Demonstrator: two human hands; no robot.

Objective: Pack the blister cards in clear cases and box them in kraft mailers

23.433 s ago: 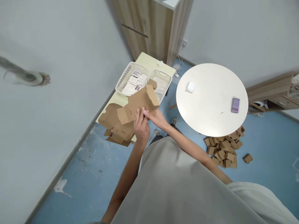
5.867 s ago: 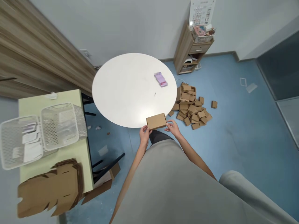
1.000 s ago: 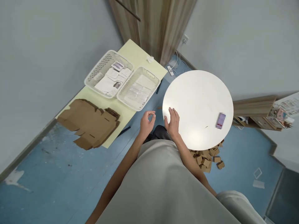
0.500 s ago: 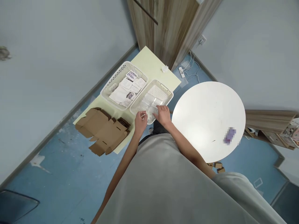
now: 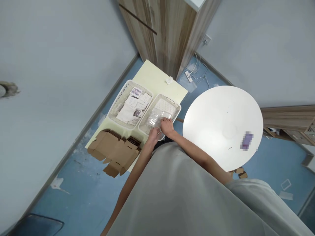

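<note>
A clear plastic box with a moulded, compartment-like surface is at the near part of the right white basket. My right hand has its fingers curled over the box's right side. At the near edge, my left hand is closed with its fingertips on the plastic; part of its grip is hidden. Beside it, the left white basket holds white printed packets and a small pack with dark round pictures. Whether the box is lifted off the basket floor, I cannot tell.
Flattened brown cardboard boxes lie stacked on the pale yellow table, jutting past its near left edge. A round white table stands to the right, with a blurred purple item on it. Behind are a wooden cabinet and a power strip on the floor.
The camera view has shifted. Both hands have drawn closer together, and the right hand's fingers have curled over the clear plastic box, which appears flatter and spread out.
</note>
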